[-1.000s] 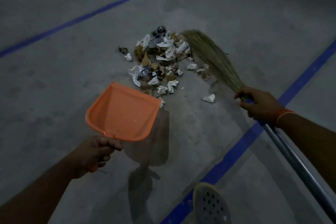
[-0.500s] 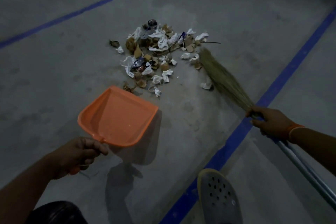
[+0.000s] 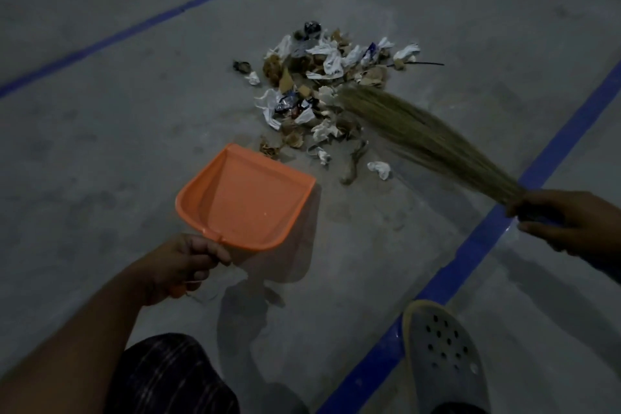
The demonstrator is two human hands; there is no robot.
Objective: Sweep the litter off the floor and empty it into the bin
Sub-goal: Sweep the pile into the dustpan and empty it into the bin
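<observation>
Now we hold orange plastic dustpan [image 3: 245,198] by handle, left hand [image 3: 181,265] curled round it, mouth angled toward heap of paper and wrapper litter [image 3: 322,91] at frame centre, ready to catch. Right hand [image 3: 568,222] grips straw broom [image 3: 423,134], bristles touching heap's right edge to push it panward. Bin not in view.

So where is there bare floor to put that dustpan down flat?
Bare floor lies left of the orange dustpan, up to the far blue line. More lies between the dustpan and the near blue line. It is crowded ahead, where the litter pile meets the broom bristles.
</observation>
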